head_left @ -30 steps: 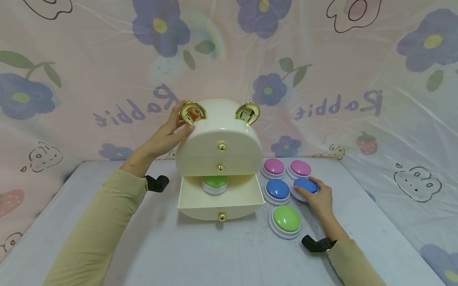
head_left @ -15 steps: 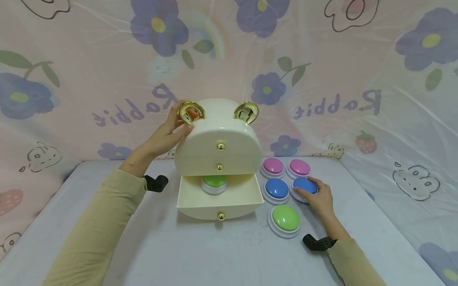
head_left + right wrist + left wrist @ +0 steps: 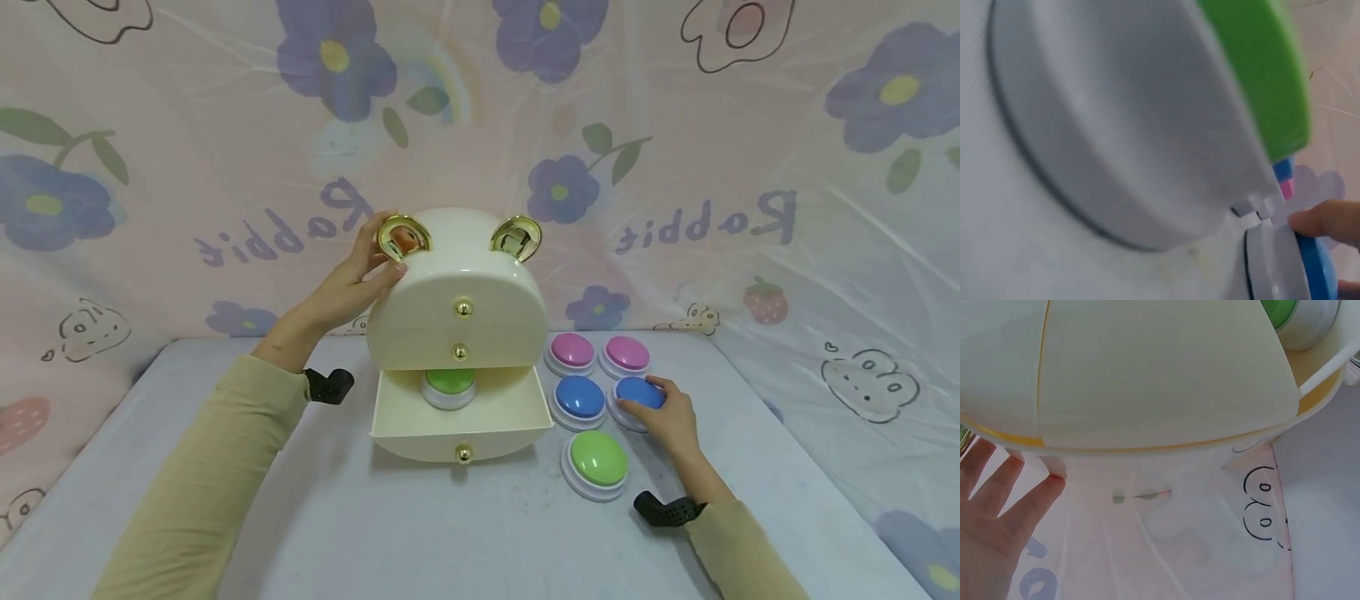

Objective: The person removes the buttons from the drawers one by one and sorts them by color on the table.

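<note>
On the table stands a cream drawer box [image 3: 459, 287] with gold ears and gold ball knobs. Its bottom drawer [image 3: 487, 421] is pulled out, with a green-topped push button [image 3: 450, 385] inside at the back. My left hand [image 3: 341, 287] rests on the box's upper left side by the ear; its fairly straight fingers [image 3: 1035, 500] touch the shell. My right hand [image 3: 673, 421] holds a blue-topped push button [image 3: 639, 392] on a white base, thumb on the near side and fingers on the far side. That button sits on or very near the table.
Right of the box, two pink buttons [image 3: 573, 350] sit at the back. Another blue button [image 3: 579, 397] stands left of the held one, and a green button [image 3: 599, 458] in front. Behind the white table [image 3: 450, 533] hangs a printed fabric backdrop [image 3: 465, 150].
</note>
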Demonstrator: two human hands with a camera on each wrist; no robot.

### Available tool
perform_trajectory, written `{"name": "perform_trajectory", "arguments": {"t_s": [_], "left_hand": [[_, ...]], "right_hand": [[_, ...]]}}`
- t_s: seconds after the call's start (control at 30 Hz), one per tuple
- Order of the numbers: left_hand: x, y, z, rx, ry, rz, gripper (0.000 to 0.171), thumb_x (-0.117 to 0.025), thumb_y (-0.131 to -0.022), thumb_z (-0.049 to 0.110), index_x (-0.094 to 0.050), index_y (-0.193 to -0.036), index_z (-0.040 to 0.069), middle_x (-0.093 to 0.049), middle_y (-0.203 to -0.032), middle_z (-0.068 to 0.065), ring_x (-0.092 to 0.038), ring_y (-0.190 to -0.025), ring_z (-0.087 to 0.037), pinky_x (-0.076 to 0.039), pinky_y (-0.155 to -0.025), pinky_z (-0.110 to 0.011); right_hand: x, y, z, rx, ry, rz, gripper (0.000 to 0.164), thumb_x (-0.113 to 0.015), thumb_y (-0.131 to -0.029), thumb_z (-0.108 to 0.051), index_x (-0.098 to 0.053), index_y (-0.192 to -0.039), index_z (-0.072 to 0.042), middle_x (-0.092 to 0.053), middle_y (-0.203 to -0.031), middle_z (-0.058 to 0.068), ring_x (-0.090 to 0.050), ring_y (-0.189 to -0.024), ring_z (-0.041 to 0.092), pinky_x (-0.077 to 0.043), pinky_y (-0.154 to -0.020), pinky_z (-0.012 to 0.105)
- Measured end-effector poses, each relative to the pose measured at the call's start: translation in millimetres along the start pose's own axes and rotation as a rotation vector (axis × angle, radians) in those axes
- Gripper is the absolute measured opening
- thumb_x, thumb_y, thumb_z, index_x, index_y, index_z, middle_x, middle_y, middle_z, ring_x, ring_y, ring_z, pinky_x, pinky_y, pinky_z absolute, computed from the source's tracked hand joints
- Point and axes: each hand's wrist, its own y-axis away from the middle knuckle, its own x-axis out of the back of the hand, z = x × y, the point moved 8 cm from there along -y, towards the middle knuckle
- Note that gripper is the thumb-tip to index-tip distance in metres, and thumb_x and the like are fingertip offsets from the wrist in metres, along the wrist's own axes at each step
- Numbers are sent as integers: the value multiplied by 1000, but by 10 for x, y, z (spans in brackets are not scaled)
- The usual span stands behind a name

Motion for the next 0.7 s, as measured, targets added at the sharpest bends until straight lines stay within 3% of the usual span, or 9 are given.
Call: {"name": "perform_trajectory", "arguments": {"t_s": [0.27,0.5,0.7], "left_hand": [[-15,-4,-5,15,-4,-3,69,-47,-100,23,-2,-150,37,-11,-159,-8,-23,-143,-39,-18,-111,-65],[4,-1,-5,31,-6,1,69,-47,-100,26,-1,-150,40,-12,-159,-7,-22,-144,-38,-18,-111,-65],[1,8,1,38,-1,-3,69,-47,-100,26,-1,-150,40,-12,-159,-6,-22,-144,-37,-18,-111,-65]], "right_hand": [[63,42,-114,-26,-56,54,77,-69,-86,-32,-32,-145,2,-25,-145,36,-27,-134,49,-27,-110,60],[64,135,-541,109,-209,107,59,-67,-90,-25,-44,-137,2,-33,-146,27,-31,-138,41,-28,-114,50],[-89,232,-878,191,-373,61,45,-65,-91,-16,-51,-129,4,-45,-138,21,-43,-131,36,-38,-109,39]]}}
